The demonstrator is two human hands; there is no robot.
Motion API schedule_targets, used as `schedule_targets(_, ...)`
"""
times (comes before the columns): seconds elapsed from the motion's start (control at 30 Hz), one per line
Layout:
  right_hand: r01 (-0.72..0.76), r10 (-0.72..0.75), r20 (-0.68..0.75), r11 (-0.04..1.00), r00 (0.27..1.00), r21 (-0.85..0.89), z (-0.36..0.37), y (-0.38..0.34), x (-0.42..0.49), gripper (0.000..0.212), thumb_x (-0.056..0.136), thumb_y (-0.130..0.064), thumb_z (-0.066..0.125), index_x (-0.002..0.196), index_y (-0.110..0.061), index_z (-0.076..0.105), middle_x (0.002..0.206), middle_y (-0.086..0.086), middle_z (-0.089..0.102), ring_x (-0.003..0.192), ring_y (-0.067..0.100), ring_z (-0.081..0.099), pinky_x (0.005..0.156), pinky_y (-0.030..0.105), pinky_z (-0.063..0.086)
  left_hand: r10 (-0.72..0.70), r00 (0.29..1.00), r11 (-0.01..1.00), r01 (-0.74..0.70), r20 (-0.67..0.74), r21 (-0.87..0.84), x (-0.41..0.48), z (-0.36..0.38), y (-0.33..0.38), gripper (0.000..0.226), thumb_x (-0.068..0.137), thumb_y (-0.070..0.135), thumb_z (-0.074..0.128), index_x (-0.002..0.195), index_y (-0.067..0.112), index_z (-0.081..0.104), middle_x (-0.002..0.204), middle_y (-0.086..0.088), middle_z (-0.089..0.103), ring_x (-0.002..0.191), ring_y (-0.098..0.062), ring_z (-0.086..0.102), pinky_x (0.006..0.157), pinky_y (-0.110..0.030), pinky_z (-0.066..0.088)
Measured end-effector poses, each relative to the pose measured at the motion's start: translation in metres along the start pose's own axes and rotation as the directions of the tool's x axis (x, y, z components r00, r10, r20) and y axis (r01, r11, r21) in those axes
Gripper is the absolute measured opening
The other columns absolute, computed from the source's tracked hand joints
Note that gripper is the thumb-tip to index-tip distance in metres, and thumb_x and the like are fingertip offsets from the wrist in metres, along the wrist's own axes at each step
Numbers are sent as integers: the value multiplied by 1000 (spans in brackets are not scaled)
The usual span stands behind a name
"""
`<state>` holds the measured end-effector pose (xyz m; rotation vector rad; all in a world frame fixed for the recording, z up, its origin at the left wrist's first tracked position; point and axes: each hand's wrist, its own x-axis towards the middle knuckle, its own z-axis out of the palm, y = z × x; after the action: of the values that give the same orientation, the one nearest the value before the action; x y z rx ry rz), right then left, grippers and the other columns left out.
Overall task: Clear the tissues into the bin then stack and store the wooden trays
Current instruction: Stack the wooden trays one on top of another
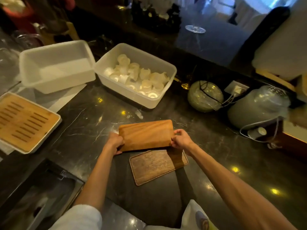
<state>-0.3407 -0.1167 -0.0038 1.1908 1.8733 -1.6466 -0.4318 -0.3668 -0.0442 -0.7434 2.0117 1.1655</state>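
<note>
Got the wooden tray (pixel 146 135) lifted off the dark marble counter (pixel 83 146) and tilted. My left hand (pixel 114 141) is curled round its left short edge and my right hand (pixel 181 139) pinches the right one. The second tray (pixel 157 166) lies flat just under it, nearer me. Further back there's a plastic tub (pixel 123 93) of small white cups (pixel 137 77). The shirt print (pixel 201 219) is too blurry to read.
</note>
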Motion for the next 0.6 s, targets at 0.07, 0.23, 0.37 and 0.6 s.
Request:
schedule_targets(0.07,117,-114,-48,991,992,65,-29,6,-18,29,91,-1,49,119,-9,51,74,6,59,58,11,55,53,23,49,65,998,991,-63,19,-117,-23,12,9,34,87,-4,47,112,19,42,111,-11,50,97,-25,48,75,-42,50)
schedule_targets(0.23,255,-221,-191,952,956,172,-129,45,-94,28,91,-8,58,118,-9,57,67,2,62,50,6,55,47,21,46,270,948,952,-236,171,-195,-124,62,38,28,93,8,55,117,19,47,114,-9,56,93,-21,54,75,-41,53)
schedule_targets(0.37,495,-374,-330,727,867,475,-195,78,-178,34,98,-42,44,110,-19,66,109,6,67,86,15,71,72,25,57,544,747,759,-242,383,-605,-217,105,52,30,98,36,46,123,21,53,114,-1,64,101,-17,62,85,-43,45)
schedule_targets(0.6,740,-409,-740,649,534,175,-263,135,-261,62,95,-13,55,149,-32,31,150,-9,40,132,6,46,106,30,44,742,504,641,-340,442,-688,-318,214,42,53,97,3,44,144,27,38,145,1,49,128,-18,51,102,-43,47)
